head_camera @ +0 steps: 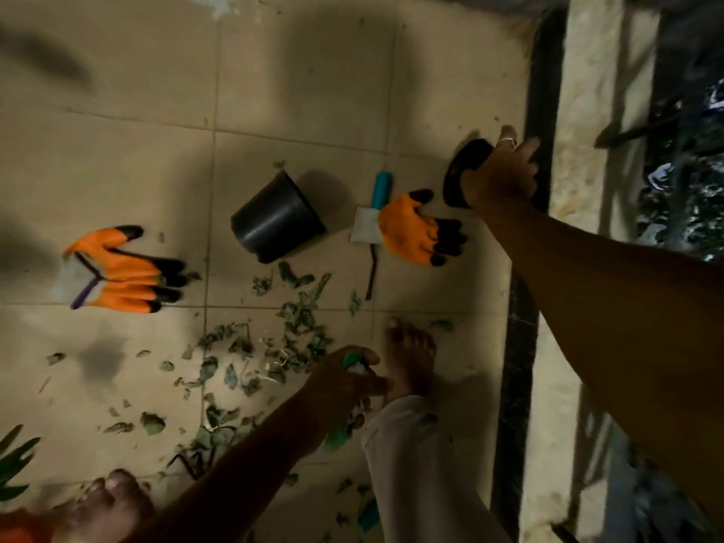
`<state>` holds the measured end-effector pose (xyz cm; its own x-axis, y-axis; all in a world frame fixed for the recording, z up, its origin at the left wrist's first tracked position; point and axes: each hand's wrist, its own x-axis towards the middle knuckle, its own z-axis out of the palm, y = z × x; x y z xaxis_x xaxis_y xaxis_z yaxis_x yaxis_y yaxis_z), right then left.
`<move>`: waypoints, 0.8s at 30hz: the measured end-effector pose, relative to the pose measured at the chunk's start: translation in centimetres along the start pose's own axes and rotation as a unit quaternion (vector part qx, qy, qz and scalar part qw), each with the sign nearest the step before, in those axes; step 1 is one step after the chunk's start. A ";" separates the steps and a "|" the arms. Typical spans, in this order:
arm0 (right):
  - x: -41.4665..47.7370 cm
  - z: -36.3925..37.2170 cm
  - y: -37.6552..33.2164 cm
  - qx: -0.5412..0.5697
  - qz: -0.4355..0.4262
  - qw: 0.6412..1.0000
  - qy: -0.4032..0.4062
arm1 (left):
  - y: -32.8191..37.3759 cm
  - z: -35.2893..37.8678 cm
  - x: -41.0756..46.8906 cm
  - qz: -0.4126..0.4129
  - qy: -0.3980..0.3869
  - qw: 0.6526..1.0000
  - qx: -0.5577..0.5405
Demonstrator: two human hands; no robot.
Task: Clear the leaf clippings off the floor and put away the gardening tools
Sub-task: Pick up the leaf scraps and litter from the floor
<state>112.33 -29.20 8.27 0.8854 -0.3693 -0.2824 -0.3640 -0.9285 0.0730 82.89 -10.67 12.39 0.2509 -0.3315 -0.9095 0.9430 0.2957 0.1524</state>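
Observation:
Green leaf clippings [297, 319] lie scattered over the beige floor tiles near my bare feet. My left hand [344, 382] is shut on a green and white object, too blurred to name. My right hand [505, 170] reaches far right and grips a black round saucer [460, 170] tilted on its edge. A black plastic pot [276, 219] lies on its side. One orange glove [417, 229] rests on a teal-handled tool [381, 190]. Another orange glove [117, 272] lies at the left.
A dark raised strip [521, 346] and a stone ledge with metal railing [666, 150] border the floor on the right. My right foot [411, 354] and left foot [109, 499] stand among the clippings. Plant leaves [13, 460] poke in at the lower left.

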 end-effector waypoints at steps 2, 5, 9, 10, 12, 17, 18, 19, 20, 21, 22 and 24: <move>0.5 0.0 1.5 0.058 -0.002 0.998 -0.036 | 1.0 1.5 0.7 0.021 -0.005 0.999 0.025; 0.5 -0.2 2.9 0.223 -0.005 0.975 0.006 | 2.7 3.4 1.3 0.057 -0.001 0.998 0.039; 0.0 -1.2 3.5 0.341 0.009 0.939 0.050 | 5.0 5.0 1.4 0.076 -0.005 0.997 0.033; -0.1 -1.1 3.5 0.370 0.016 0.928 0.037 | 5.4 5.2 1.3 0.074 -0.006 0.997 0.027; -0.3 -0.9 3.4 0.402 0.042 0.914 0.015 | 6.0 5.3 1.1 0.067 -0.011 0.998 0.014; -0.4 -0.2 2.7 0.429 0.093 0.898 -0.036 | 7.0 4.2 0.8 0.064 -0.010 0.998 0.009; -0.5 0.2 2.6 0.437 0.102 0.892 -0.058 | 7.0 3.8 0.7 0.062 -0.005 0.998 0.007; -0.7 0.5 2.4 0.445 0.112 0.884 -0.085 | 7.1 3.4 0.7 0.060 0.002 0.998 0.003; -0.8 0.9 2.2 0.451 0.121 0.877 -0.110 | 7.0 3.0 0.6 0.060 0.009 0.998 0.000; -0.9 1.1 1.9 0.443 0.131 0.879 -0.121 | 6.9 2.7 0.5 0.061 0.012 0.998 -0.001; -1.0 1.6 1.6 0.432 0.139 0.884 -0.116 | 6.7 2.2 0.3 0.064 0.014 0.998 -0.006; -1.1 2.0 0.9 0.406 0.164 0.895 -0.087 | 6.1 1.3 -0.1 0.075 0.017 0.997 -0.021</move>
<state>110.43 -29.56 6.79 0.6602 -0.5390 -0.5230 -0.7483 -0.4118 -0.5201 88.92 -9.94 13.93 0.3804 -0.2512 -0.8901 0.8852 0.3777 0.2717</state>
